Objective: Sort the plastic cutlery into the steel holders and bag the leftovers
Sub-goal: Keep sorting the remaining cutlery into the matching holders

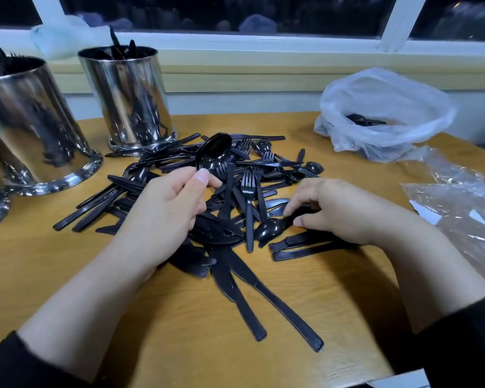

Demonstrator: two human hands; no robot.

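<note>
Canteen-like room: wooden table (67,264) under window (235,12), steel holders (129,99), bulk plastic cutlery (235,191).

both hands (168,203) in black cutlery pile (235,191), left gripping spoon (214,152)

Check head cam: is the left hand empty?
No: the left hand grips a black spoon by its handle, bowl raised above the pile of cutlery on the table.

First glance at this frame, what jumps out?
The tangled pile of black plastic cutlery mid-table, with the left hand lifting a spoon out of it. The right hand pinches a second spoon. Two shiny steel holders stand back left.
</note>
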